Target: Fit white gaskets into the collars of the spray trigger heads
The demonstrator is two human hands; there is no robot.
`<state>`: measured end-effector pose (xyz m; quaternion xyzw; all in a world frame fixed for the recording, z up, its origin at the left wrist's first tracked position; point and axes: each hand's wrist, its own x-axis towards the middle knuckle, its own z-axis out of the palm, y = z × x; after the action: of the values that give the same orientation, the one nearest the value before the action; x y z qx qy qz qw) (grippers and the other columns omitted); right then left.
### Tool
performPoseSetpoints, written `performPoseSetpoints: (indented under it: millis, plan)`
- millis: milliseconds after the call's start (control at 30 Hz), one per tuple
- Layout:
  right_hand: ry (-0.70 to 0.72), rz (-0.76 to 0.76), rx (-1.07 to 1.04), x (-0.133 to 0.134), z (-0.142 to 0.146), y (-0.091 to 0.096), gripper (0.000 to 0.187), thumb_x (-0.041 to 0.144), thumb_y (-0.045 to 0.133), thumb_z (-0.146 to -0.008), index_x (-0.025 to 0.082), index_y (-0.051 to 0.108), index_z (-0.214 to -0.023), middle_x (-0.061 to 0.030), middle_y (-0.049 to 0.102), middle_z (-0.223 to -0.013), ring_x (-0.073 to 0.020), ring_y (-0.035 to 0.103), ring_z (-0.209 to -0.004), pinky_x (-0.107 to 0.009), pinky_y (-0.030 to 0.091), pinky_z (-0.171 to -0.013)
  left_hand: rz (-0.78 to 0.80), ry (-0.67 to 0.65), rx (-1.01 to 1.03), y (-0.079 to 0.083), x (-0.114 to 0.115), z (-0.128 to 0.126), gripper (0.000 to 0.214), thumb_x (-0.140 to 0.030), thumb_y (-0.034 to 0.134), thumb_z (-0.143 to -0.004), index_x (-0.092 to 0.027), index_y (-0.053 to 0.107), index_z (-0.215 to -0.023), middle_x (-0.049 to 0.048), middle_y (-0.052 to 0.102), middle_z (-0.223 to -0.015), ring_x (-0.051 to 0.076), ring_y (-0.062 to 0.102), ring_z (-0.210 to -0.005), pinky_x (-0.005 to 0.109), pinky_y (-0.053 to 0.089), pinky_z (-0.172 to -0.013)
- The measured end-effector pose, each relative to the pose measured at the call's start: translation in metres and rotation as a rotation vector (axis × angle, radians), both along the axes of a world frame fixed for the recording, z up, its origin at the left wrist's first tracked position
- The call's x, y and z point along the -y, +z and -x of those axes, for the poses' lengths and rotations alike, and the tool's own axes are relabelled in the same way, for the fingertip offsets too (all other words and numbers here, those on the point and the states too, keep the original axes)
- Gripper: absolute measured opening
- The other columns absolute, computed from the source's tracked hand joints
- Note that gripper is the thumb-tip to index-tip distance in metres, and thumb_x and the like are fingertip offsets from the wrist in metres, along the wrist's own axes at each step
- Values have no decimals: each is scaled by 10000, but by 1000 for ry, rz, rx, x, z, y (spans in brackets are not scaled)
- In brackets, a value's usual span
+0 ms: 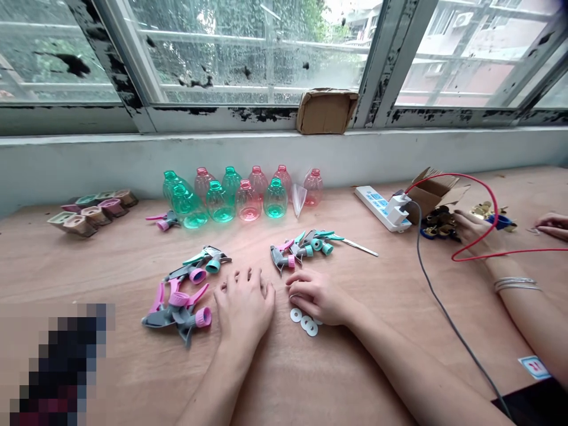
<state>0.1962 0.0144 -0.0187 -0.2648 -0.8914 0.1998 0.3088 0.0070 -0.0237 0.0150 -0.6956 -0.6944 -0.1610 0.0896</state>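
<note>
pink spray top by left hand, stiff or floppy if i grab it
The pink spray top looks like moulded plastic, so probably stiff and light. Its trigger may give when squeezed. Lumpy and lying on its side, it would likely rock rather than roll.

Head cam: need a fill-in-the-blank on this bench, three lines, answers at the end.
The left hand rests beside a heap of trigger sprayer heads, and the right hand beside a few flat white ____ with centre holes.
The plastic bottles along the bench come in teal and ____.
A co-worker's hand reaches in from the ____ of the view, beyond the white power strip.

Missing words: washers; pink; right.
</note>
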Motion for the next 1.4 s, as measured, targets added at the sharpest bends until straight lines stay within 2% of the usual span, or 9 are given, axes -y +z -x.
performPoseSetpoints:
  millis: [67, 200, 300, 533, 833, 967, 1067, 1267, 1400]
  plan:
    - [-5, -4, -5, 0, 0, -1, 76, 150, 600, -880, 201, 657, -875, -80, 672, -1075, -190, 640, -933, -321, 528, -832, 17, 2, 64, -2, -1, 1, 198, -313, 498, -878, -223, 645, -976, 122, 692, -1050, 336, 564, -1045, 530, 436, -878]
    - [-3, 7, -5, 0, -1, -2, 84, 148, 596, -881, 202, 661, -886, -77, 671, -1060, -187, 641, -930, -316, 527, -836, -28, -70, 299, -2, -3, 3, 331, -298, 417, -933, -200, 568, -1209, 138, 607, -1262, 307, 528, -1171, 493, 435, -974]
    - [-5, 17, -6, -1, -1, -3, 87, 142, 598, -879, 200, 663, -886, -74, 670, -1058, -182, 644, -924, -312, 527, -837, -71, -82, 385, 1, -3, 5, 335, -264, 386, -933, -176, 560, -1205, 136, 583, -1264, 301, 513, -1194, 474, 433, -1004]
    - [-11, 19, -38, -2, -2, -7, 86, 154, 601, -882, 202, 670, -899, -76, 670, -1057, -184, 646, -914, -311, 526, -826, 45, -17, 274, 0, -6, 9, 257, -215, 484, -840, -205, 621, -1057, 129, 579, -1263, 343, 515, -1187, 503, 462, -953]
    - [4, 26, -51, -2, -2, -6, 87, 143, 595, -882, 185, 671, -894, -75, 667, -1010, -182, 631, -888, -303, 511, -804, 143, -33, 235, 1, -3, 10, 273, -216, 516, -809, -216, 599, -1070, 117, 574, -1246, 323, 531, -1169, 437, 487, -913]
    - [4, 50, -59, -2, -1, -3, 97, 125, 591, -879, 181, 670, -886, -75, 660, -981, -181, 625, -877, -301, 513, -797, 162, -92, 251, -6, -2, 12, 406, -82, 507, -753, -218, 586, -1127, 108, 547, -1277, 295, 542, -1171, 398, 498, -905]
    - [9, 57, -66, -1, 0, -1, 113, 114, 581, -881, 183, 671, -888, -74, 656, -970, -179, 624, -869, -298, 512, -786, 57, -144, 321, -8, -3, 14, 410, -42, 488, -777, -199, 583, -1143, 126, 504, -1314, 272, 561, -1158, 390, 500, -926]
    - [10, 61, -93, -1, -1, -2, 125, 115, 573, -885, 183, 674, -915, -76, 665, -976, -175, 638, -855, -284, 516, -766, -394, -209, 474, 1, -4, 13, 198, -150, 609, -836, -201, 617, -1026, 97, 527, -1174, 247, 582, -1095, 383, 499, -945]
    - [9, 53, -98, -1, -1, 0, 120, 114, 575, -880, 177, 675, -903, -76, 669, -951, -174, 641, -834, -281, 518, -747, -464, -249, 593, 1, -5, 12, 123, -171, 640, -838, -211, 622, -953, 58, 575, -1033, 227, 600, -1029, 380, 506, -915]
